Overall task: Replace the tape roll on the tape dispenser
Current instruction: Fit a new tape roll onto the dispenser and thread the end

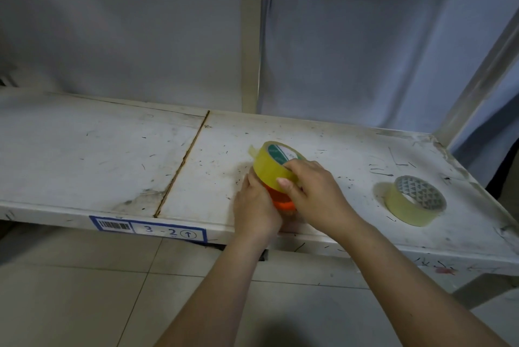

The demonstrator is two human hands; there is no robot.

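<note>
A yellow tape roll (271,165) with a green-and-white core label is tilted above an orange tape dispenser (282,202), near the shelf's front edge. My right hand (314,192) grips the roll from the right, thumb on its outer band. My left hand (257,206) holds the dispenser from the left; both hands hide most of the dispenser. A short loose tape end sticks out at the roll's upper left. A second, paler tape roll (414,200) with a grey patterned core lies flat on the shelf to the right, untouched.
The worn white metal shelf (112,164) has a seam down its middle and a blue-bordered label "3-2" (148,228) on its front lip. A shelf upright (251,37) stands behind, cloth hangs at the back. Tiled floor lies below.
</note>
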